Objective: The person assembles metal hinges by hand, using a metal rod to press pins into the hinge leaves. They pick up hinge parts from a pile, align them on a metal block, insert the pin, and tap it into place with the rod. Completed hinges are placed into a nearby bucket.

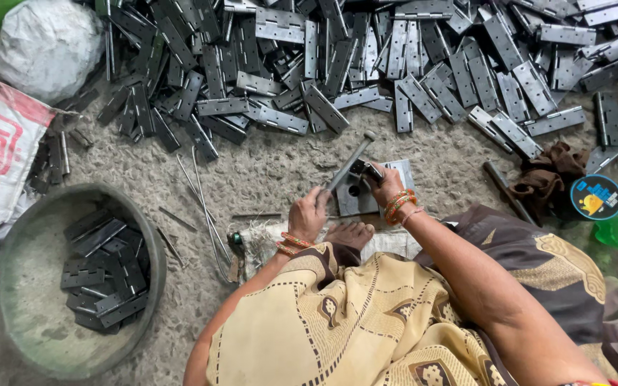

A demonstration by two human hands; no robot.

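Left hand [307, 213] clenched around a hammer [348, 165], head raised toward 1 o'clock. Right hand [385, 184] pinching a dark hinge [363, 170] upright on a grey steel block [356, 194] set on the gravel floor [273, 168]. Bare foot [350, 233] just below the block, at 6 o'clock. Large hinge heap [366, 64] spread across 12 o'clock; round basin [148, 236] of hinges at 8 o'clock. Possible hazard: a glancing blow landing on the right fingers [375, 174], so close to the strike point.
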